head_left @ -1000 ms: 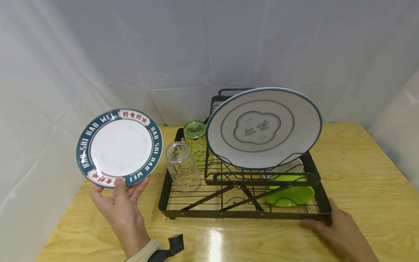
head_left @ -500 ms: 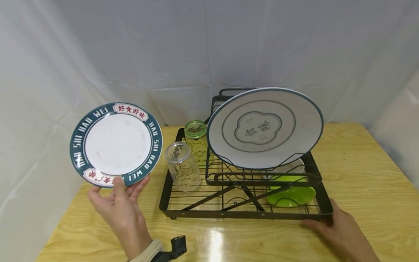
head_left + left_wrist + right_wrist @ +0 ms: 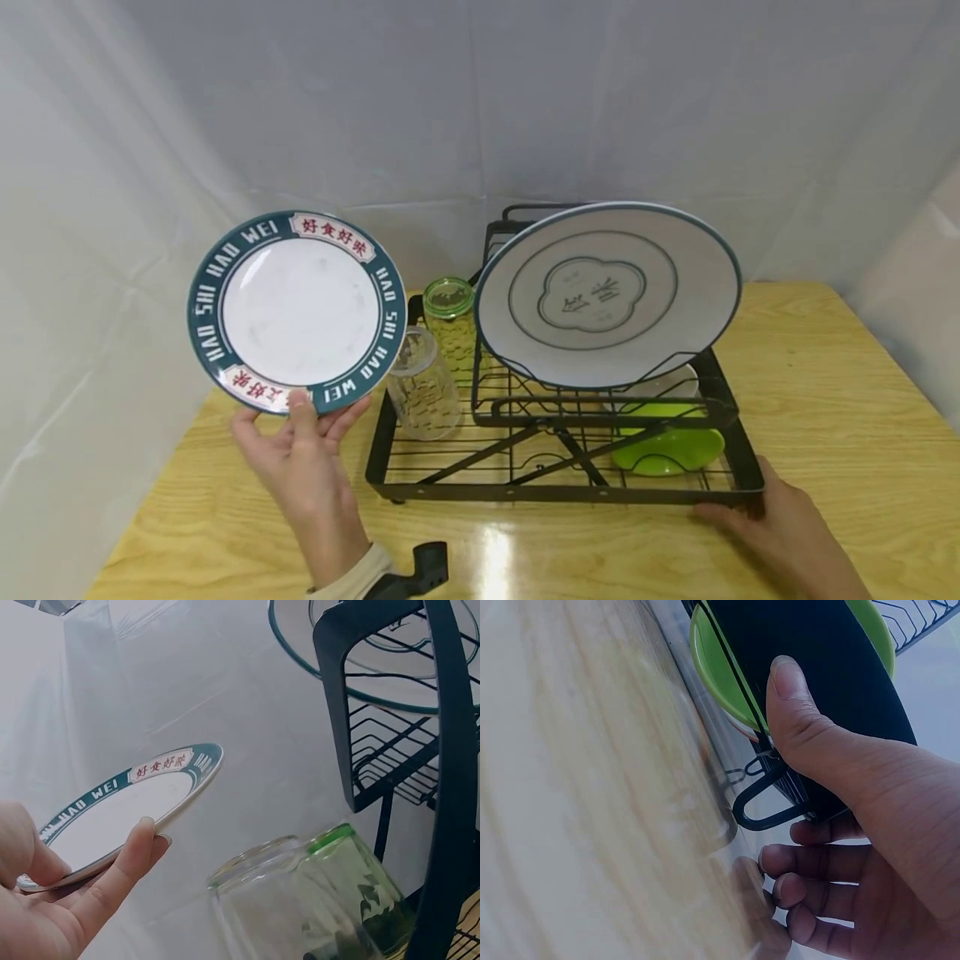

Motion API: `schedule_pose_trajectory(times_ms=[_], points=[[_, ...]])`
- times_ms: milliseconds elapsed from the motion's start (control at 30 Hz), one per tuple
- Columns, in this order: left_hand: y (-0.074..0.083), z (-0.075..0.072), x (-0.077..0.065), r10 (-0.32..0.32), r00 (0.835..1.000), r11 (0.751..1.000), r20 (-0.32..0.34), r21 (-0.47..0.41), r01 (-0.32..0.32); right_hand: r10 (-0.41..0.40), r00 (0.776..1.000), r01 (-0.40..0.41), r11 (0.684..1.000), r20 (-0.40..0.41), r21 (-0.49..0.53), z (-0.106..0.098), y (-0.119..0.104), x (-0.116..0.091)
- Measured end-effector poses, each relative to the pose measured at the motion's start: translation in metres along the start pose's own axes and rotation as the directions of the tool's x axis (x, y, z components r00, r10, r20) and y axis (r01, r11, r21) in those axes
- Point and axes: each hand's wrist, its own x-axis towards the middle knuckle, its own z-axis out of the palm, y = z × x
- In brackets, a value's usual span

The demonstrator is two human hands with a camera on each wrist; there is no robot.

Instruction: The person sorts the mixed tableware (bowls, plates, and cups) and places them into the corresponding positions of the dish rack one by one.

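My left hand [image 3: 307, 467] pinches the lower rim of a white plate [image 3: 300, 312] with a teal lettered border, thumb on its face and fingers behind. The plate is held up, tilted toward me, left of a black two-tier dish rack [image 3: 555, 493]. In the left wrist view the same plate [image 3: 127, 802] shows nearly edge-on. My right hand [image 3: 783, 525] grips the rack's front right corner. The right wrist view shows the thumb on the rack's dark side [image 3: 832, 682] and the fingers curled below, beside a wire foot [image 3: 761, 821].
A large white plate [image 3: 607, 296] leans on the upper tier. Below are an upside-down clear glass [image 3: 423, 392], a green glass [image 3: 450, 312], a lime green bowl [image 3: 667, 450] and a partly hidden white dish [image 3: 667, 383]. The wooden table [image 3: 825, 375] meets a pale curtain [image 3: 337, 100] behind.
The left hand first shifts the plate slightly left and up, then moves it right and higher, so it now overlaps the clear glass. The right hand and rack stay nearly still.
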Motion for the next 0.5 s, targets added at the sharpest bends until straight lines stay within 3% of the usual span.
schedule_pose_trajectory(times_ms=[500], points=[[-0.0006, 0.011, -0.0092, 0.028, 0.998, 1.0, 0.058, -0.013, -0.027, 0.012, 1.0, -0.012, 1.0, 0.021, 0.006, -0.0004, -0.0007, -0.0003]])
